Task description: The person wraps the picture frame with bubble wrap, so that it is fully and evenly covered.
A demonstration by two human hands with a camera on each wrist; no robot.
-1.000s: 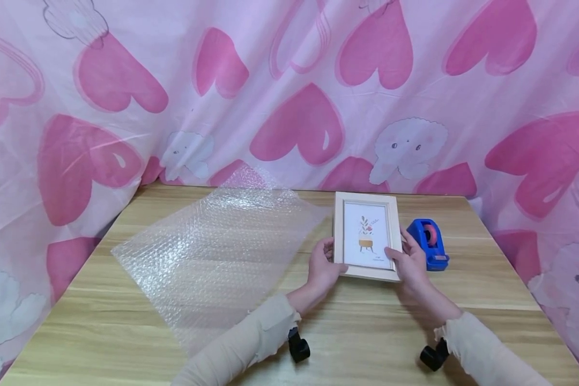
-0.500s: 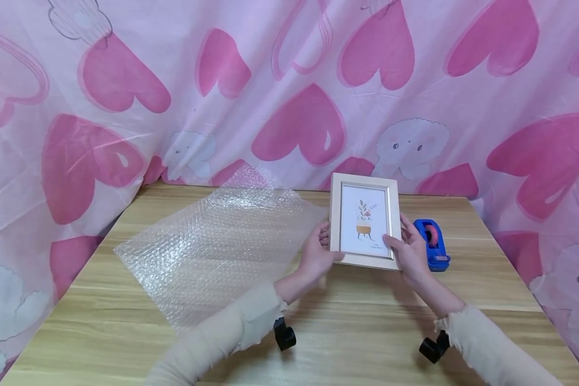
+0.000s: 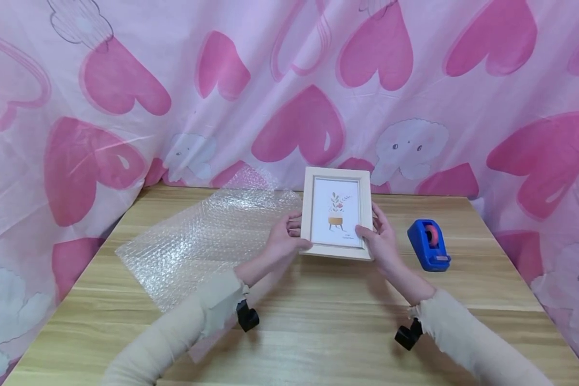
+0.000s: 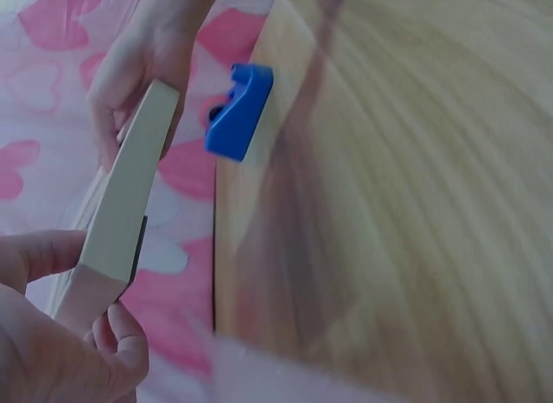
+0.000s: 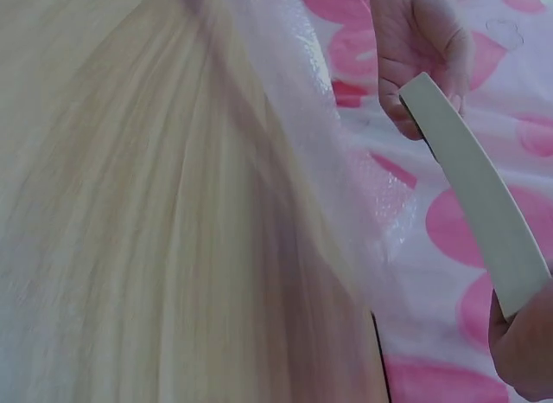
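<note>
Frame point(image 3: 336, 212) hovering right of the wrap point(image 3: 207, 230)

The left hand point(image 3: 286, 236) is pinching the frame's lower left corner, thumb in front and fingers behind; the right hand point(image 3: 380, 236) is gripping its right side, thumb lying over the front. Between them the frame is hanging above the counter point(image 3: 328, 332), front facing the person, its long axis pointing away from the body. The wrap is spreading across the counter to the left, so the left hand is sitting nearer it. The blue dispenser point(image 3: 429, 245) is standing apart, beyond the right hand.

The picture frame point(image 3: 307, 206) looks matt, the bubble wrap point(image 3: 207, 230) glossy
</note>
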